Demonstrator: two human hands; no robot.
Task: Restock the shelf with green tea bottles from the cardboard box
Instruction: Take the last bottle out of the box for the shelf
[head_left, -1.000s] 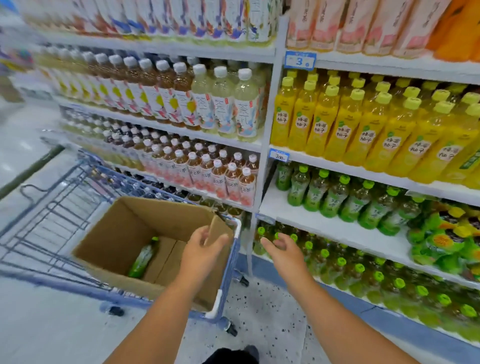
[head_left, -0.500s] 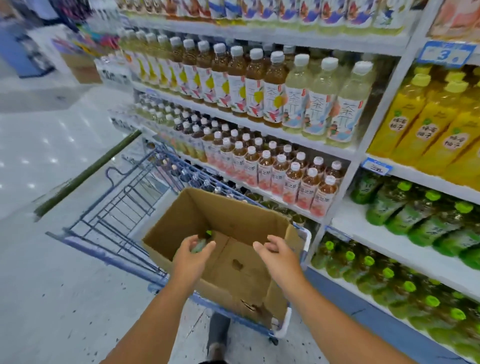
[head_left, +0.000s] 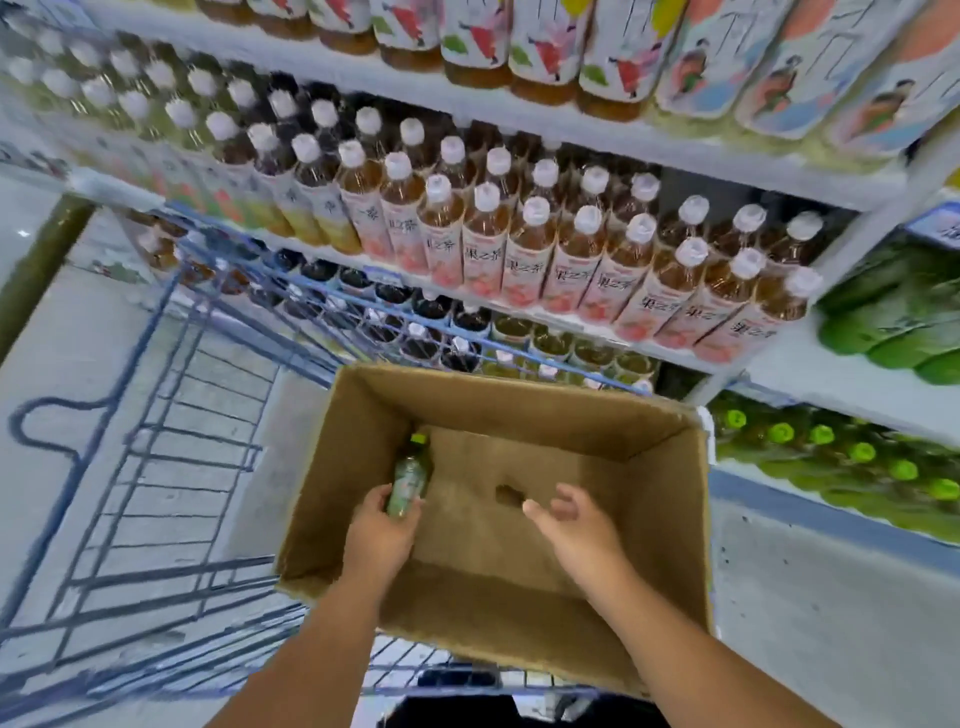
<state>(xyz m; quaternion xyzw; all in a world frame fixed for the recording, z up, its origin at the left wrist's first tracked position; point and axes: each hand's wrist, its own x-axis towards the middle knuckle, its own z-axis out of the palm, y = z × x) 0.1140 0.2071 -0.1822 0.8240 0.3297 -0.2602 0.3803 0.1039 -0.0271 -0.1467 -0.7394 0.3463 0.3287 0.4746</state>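
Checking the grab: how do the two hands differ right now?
The left hand grips the green tea bottle at the box's left wall; the right hand holds nothing, fingers loosely spread over the bare bottom. Both reach inside the cardboard box.

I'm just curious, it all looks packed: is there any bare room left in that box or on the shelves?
The cardboard box floor is bare right of the green tea bottle that the left hand grips; the right hand hovers there, open. The peach tea shelf is crammed. A bare strip edges the green bottle shelf.
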